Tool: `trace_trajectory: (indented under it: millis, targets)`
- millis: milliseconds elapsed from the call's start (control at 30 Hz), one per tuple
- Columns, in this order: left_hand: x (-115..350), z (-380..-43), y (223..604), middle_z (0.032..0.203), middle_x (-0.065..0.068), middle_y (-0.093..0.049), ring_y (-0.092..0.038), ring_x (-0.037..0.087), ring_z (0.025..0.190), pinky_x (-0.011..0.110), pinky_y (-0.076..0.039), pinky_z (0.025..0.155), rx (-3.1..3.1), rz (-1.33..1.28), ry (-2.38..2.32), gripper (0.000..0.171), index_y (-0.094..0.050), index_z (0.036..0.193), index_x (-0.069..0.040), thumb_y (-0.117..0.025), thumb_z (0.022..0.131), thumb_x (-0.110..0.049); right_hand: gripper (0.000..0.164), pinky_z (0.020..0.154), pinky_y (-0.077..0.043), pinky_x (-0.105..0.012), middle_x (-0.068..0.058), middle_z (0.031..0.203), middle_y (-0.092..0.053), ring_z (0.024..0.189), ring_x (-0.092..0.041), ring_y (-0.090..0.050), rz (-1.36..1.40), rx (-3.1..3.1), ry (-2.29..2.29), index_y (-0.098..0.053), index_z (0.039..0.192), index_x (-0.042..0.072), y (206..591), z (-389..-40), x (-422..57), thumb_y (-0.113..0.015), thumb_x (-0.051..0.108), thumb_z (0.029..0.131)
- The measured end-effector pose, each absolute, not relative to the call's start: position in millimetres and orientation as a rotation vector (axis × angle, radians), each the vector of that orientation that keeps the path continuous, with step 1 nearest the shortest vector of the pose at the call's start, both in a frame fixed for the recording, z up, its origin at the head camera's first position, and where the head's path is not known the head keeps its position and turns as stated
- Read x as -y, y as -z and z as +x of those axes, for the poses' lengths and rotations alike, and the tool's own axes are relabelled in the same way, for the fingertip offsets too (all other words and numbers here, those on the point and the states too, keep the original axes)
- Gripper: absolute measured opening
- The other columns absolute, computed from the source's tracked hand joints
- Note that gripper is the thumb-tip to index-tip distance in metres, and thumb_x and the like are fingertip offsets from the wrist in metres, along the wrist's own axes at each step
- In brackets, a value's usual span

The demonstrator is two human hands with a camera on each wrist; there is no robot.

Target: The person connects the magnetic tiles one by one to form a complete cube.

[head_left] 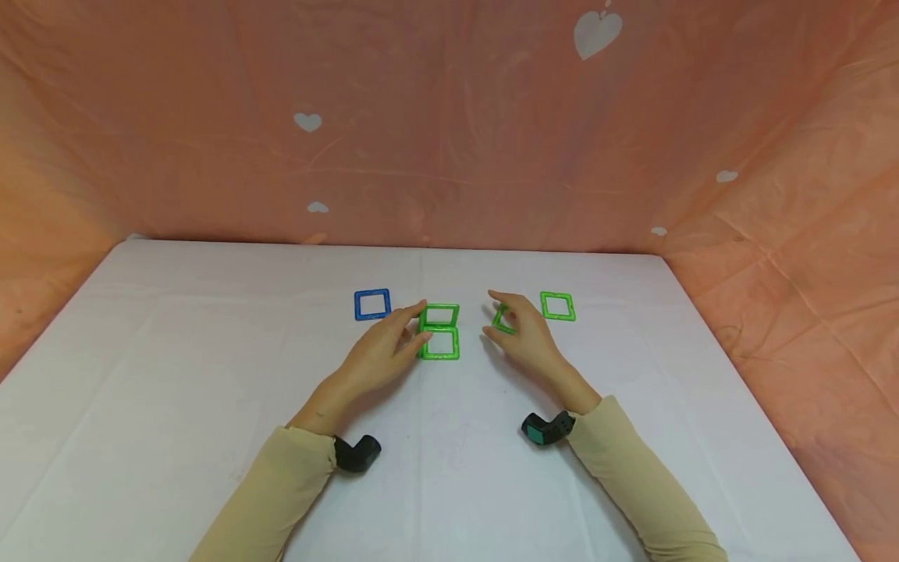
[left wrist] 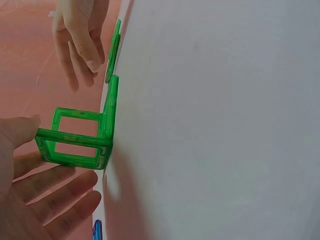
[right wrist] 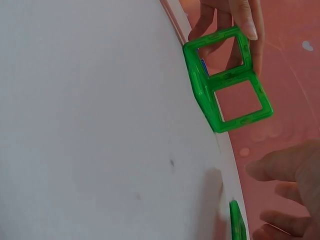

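Note:
My left hand [head_left: 382, 347] holds a small structure of joined green square magnetic tiles [head_left: 441, 355] by its left side. In the left wrist view, the thumb touches the structure's top corner [left wrist: 45, 132] while the other fingers lie along its outer side. Some tiles stand upright and one lies flat on the table. My right hand [head_left: 527, 332] hovers to the right of the structure, thumb and fingers apart. Below it is a loose green square tile [head_left: 500, 318], partly hidden by the hand. The right wrist view shows that tile [right wrist: 237, 220] apart from the fingers.
A blue square tile [head_left: 371, 316] lies behind my left hand. Another green square tile [head_left: 558, 316] lies to the right of my right hand. The white table [head_left: 449, 484] meets an orange curtain [head_left: 449, 156] at its back.

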State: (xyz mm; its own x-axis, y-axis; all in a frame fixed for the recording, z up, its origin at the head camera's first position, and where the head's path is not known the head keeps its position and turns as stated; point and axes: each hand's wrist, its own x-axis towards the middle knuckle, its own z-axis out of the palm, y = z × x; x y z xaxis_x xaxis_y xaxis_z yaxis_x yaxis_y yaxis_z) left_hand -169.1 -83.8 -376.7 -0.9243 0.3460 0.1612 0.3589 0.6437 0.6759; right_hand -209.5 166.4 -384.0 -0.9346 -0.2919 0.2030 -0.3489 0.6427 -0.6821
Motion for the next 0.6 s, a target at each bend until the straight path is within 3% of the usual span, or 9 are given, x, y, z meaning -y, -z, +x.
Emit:
trace_trajectory:
  millis: [167, 600]
  targets:
    - [83.6, -169.2, 377.8, 0.121, 0.013, -0.059, -0.056, 0.023, 0.093, 0.041, -0.048, 0.081, 2.827, -0.604, 1.161, 0.055, -0.039, 0.146, -0.005, -0.056, 0.098, -0.027, 0.059, 0.104, -0.038, -0.05, -0.024, 0.134, -0.052, 0.125, -0.037, -0.048, 0.525, 2.783, -1.098, -0.051, 0.135, -0.002, 382.9, -211.0, -173.2, -0.073, 0.008, 0.082]
    - [83.1, -170.0, 378.0, 0.111, 0.011, -0.061, -0.057, 0.021, 0.089, 0.039, -0.048, 0.079, 2.814, -0.61, 1.203, 0.055, -0.04, 0.145, -0.004, -0.057, 0.097, -0.026, 0.058, 0.108, -0.033, -0.052, -0.028, 0.134, -0.051, 0.129, -0.042, -0.043, 0.439, 2.908, -1.031, -0.051, 0.133, -0.007, 379.9, -213.4, -181.5, -0.073, 0.008, 0.081]
